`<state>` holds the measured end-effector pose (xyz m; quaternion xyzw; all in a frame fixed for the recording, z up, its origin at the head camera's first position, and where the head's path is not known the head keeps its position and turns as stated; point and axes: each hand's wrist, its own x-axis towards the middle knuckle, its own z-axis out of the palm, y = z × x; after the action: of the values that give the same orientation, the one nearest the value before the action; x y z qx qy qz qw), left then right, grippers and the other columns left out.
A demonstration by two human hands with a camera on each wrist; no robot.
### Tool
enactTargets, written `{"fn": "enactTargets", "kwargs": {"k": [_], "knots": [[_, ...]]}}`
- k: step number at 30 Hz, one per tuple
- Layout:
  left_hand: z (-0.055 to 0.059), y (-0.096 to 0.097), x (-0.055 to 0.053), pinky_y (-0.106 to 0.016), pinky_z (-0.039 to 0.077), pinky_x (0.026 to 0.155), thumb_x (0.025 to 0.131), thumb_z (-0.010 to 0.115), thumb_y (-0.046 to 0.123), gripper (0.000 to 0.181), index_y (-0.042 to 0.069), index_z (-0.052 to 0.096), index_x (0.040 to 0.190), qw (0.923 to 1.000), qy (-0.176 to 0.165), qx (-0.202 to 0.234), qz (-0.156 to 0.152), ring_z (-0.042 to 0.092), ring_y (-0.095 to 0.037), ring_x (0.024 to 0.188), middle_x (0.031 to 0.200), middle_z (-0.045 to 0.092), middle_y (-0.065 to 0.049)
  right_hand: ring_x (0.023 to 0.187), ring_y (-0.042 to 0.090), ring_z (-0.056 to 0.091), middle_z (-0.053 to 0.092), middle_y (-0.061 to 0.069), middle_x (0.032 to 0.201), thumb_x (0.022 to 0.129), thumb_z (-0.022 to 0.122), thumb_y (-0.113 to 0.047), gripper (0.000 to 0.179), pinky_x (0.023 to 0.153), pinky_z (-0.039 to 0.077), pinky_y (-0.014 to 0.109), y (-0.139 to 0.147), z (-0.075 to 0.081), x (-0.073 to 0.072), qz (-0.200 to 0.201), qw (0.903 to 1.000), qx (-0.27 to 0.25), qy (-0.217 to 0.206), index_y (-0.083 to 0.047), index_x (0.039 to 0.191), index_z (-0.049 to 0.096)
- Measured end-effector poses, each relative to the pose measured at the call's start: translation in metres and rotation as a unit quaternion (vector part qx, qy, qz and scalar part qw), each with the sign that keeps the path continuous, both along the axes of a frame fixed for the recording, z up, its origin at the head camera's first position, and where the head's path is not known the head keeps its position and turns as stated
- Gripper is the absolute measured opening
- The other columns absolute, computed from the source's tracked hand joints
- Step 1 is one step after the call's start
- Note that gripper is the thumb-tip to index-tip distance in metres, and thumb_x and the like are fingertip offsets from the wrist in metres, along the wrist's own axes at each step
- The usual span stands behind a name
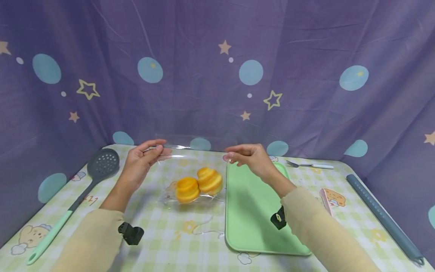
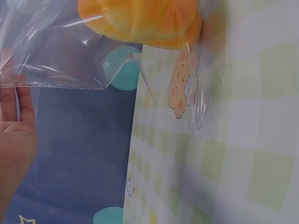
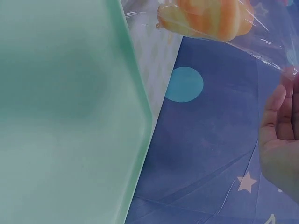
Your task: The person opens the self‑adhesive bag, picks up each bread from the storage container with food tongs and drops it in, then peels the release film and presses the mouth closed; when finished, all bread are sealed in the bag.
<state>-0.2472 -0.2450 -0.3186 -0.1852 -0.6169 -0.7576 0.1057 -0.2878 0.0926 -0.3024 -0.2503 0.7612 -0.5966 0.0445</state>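
Between my two hands is a clear plastic bag [image 1: 180,155] with two bread buns inside. One bun [image 1: 187,190] is round and yellow-orange; the other bun [image 1: 210,181], paler with stripes, leans against its right side. My left hand [image 1: 138,164] pinches the bag's upper left edge between thumb and fingers. At the upper right edge, thumb and fingertips of my right hand [image 1: 255,160] pinch the film. Both wrist views show the bag's film [image 2: 60,70] stretching from the fingers, with a bun [image 3: 205,18] behind it.
A green tray [image 1: 251,215] lies under my right forearm. To the left is a slotted turner [image 1: 103,164] with a mint handle. A fork [image 1: 310,165] lies behind the tray, and a long slate-blue bar [image 1: 384,219] along the right edge. A purple curtain [image 1: 204,87] hangs behind.
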Motion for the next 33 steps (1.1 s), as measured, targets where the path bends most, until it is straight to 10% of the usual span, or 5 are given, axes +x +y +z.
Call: {"fn": "enactTargets", "kwargs": {"k": [12, 26, 33], "knots": [[0.001, -0.002, -0.004, -0.021, 0.054, 0.091, 0.103, 0.06, 0.005, 0.021, 0.016, 0.075, 0.113, 0.9973, 0.016, -0.057, 0.044, 0.075, -0.012, 0.089, 0.098, 0.078, 0.003, 0.095, 0.03, 0.071, 0.075, 0.019, 0.107, 0.1, 0.067, -0.012, 0.026, 0.077, 0.059, 0.032, 0.001, 0.0, -0.001, -0.007, 0.9997, -0.016, 0.018, -0.003, 0.123, 0.073], [0.005, -0.007, -0.002, -0.019, 0.053, 0.091, 0.103, 0.054, -0.003, 0.032, 0.017, 0.078, 0.107, 0.998, 0.027, -0.052, -0.025, 0.07, -0.007, 0.097, 0.105, 0.076, 0.004, 0.091, 0.012, 0.073, 0.076, 0.013, 0.106, 0.102, 0.059, -0.001, 0.027, 0.077, 0.059, 0.03, 0.0, -0.001, -0.002, 0.004, 0.9994, -0.031, 0.013, 0.002, 0.127, 0.069], [0.009, -0.012, -0.003, -0.023, 0.05, 0.099, 0.108, 0.043, 0.001, 0.031, 0.003, 0.073, 0.114, 0.9919, 0.042, -0.094, -0.074, 0.072, -0.014, 0.104, 0.11, 0.075, 0.0, 0.107, 0.037, 0.068, 0.073, 0.018, 0.117, 0.103, 0.057, -0.002, 0.028, 0.08, 0.059, 0.032, 0.001, -0.001, -0.003, 0.001, 0.9995, -0.025, 0.018, 0.003, 0.128, 0.068]]}}
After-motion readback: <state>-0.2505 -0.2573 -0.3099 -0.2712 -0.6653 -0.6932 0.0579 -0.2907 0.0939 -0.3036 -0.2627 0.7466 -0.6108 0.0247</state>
